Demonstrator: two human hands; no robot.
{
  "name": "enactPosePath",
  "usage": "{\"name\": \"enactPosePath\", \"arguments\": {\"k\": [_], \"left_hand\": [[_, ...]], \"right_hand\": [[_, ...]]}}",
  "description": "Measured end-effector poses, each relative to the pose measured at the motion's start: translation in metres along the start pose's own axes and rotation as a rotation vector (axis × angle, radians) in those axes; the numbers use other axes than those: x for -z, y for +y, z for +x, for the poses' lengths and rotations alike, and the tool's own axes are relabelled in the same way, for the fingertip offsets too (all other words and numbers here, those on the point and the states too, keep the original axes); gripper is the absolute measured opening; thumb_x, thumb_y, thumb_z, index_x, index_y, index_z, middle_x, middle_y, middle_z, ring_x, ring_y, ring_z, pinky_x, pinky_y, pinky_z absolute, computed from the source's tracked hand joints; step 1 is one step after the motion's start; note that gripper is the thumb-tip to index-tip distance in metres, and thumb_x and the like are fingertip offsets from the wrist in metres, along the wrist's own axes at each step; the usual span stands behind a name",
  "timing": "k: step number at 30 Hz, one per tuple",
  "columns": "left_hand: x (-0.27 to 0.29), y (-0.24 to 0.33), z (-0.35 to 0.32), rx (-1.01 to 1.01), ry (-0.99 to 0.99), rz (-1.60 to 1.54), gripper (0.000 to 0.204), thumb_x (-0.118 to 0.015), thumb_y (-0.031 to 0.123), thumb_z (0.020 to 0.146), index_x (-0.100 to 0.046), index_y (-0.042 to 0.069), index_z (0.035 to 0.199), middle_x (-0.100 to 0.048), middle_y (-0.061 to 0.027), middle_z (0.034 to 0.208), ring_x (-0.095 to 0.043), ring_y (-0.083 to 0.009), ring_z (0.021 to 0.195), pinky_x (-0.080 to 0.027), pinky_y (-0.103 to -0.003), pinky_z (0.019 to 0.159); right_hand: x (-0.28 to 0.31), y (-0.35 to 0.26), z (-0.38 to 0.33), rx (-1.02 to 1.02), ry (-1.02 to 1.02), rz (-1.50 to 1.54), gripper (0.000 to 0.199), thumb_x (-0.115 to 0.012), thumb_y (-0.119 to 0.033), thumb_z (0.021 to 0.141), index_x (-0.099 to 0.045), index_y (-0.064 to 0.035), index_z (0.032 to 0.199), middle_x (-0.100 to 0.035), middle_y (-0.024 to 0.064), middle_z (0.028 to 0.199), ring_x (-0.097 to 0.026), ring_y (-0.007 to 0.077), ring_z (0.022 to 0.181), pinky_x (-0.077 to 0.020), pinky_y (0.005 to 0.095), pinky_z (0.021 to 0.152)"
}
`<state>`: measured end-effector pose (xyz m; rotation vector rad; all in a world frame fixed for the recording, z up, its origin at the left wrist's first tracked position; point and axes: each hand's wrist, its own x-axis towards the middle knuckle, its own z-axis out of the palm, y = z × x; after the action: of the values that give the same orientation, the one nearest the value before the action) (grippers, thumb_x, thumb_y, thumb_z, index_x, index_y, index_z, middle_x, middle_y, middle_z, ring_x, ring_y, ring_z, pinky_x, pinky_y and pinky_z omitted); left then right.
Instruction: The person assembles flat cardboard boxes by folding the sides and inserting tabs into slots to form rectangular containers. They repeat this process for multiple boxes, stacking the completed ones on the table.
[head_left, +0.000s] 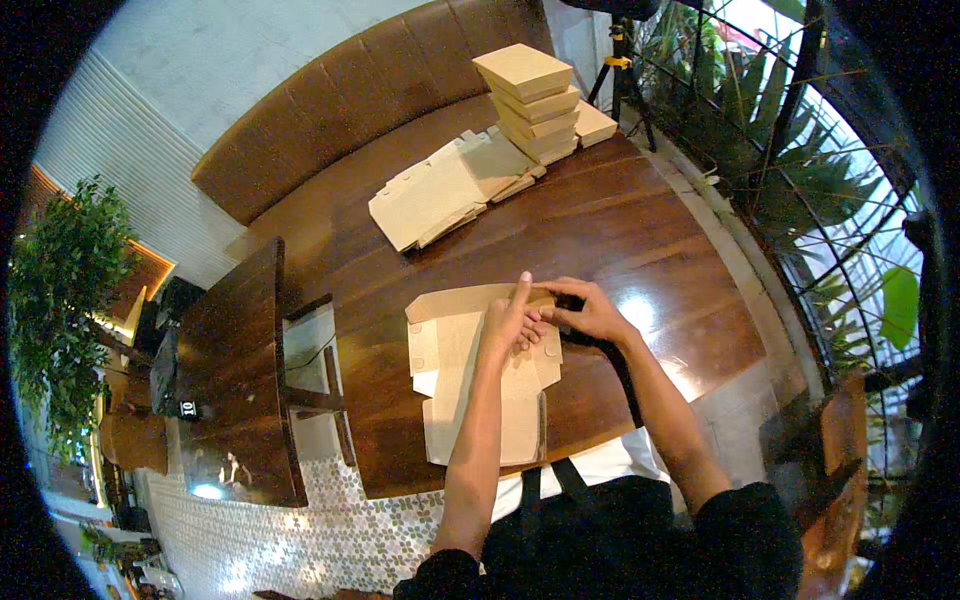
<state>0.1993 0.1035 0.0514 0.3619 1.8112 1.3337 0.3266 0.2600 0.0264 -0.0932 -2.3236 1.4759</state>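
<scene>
A brown cardboard box blank (pixel 452 350) lies unfolded on the wooden table in front of me, its far flap (pixel 460 300) raised. My left hand (pixel 512 323) is over the blank's far right part, thumb extended across the raised flap and the other fingers curled inside it. Close beside it, my right hand (pixel 592 312) pinches at the far right corner of the same blank. Both hands partly cover that corner, so its exact fold is hidden.
Farther off on the table (pixel 640 220) lies a pile of flat cardboard blanks (pixel 440 195), with a stack of folded boxes (pixel 535 105) next to it. A brown padded bench (pixel 370 95) runs behind. Another wooden table (pixel 235 390) stands left; a tripod (pixel 618 75) and plants are at the right.
</scene>
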Motion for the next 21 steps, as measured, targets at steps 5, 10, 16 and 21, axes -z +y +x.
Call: {"name": "enactPosePath", "arguments": {"k": [5, 10, 16, 21], "left_hand": [[0.017, 0.001, 0.001, -0.109, -0.027, 0.035, 0.056, -0.058, 0.051, 0.102, -0.065, -0.004, 0.09, -0.071, -0.0156, 0.071, -0.067, -0.0181, 0.053, -0.049, -0.029, 0.043], [0.03, 0.002, -0.004, -0.195, -0.03, 0.078, 0.045, -0.056, 0.039, 0.105, -0.066, -0.004, 0.099, -0.074, -0.016, 0.081, -0.07, -0.0176, 0.061, -0.055, -0.027, 0.054], [0.027, 0.018, -0.008, -0.208, 0.046, 0.016, 0.041, -0.057, 0.031, 0.105, -0.065, -0.006, 0.09, -0.072, -0.0152, 0.077, -0.068, -0.016, 0.059, -0.053, -0.028, 0.051], [0.021, 0.038, -0.011, -0.167, 0.116, 0.058, 0.038, -0.06, 0.032, 0.103, -0.067, -0.002, 0.087, -0.071, -0.0108, 0.073, -0.064, -0.0124, 0.058, -0.047, -0.026, 0.051]], "right_hand": [[-0.011, -0.002, 0.0, 0.145, 0.009, 0.056, 0.043, -0.08, -0.009, 0.086, -0.068, -0.003, 0.127, -0.07, 0.0091, 0.108, -0.065, 0.0152, 0.095, -0.0529, 0.0319, 0.086], [-0.026, -0.007, -0.001, -0.145, 0.075, 0.169, 0.03, -0.079, -0.018, 0.089, -0.072, -0.0007, 0.112, -0.072, 0.0017, 0.085, -0.062, 0.0073, 0.077, -0.0541, 0.0267, 0.074], [-0.039, -0.009, 0.0, -0.255, 0.165, 0.176, 0.02, -0.077, -0.017, 0.092, -0.074, 0.0003, 0.102, -0.072, 0.0022, 0.085, -0.062, 0.0071, 0.081, -0.0524, 0.0274, 0.075], [-0.044, -0.004, 0.005, -0.169, 0.231, 0.236, 0.028, -0.08, -0.019, 0.088, -0.074, -0.0031, 0.109, -0.076, 0.0044, 0.09, -0.066, 0.01, 0.077, -0.0555, 0.0287, 0.075]]}}
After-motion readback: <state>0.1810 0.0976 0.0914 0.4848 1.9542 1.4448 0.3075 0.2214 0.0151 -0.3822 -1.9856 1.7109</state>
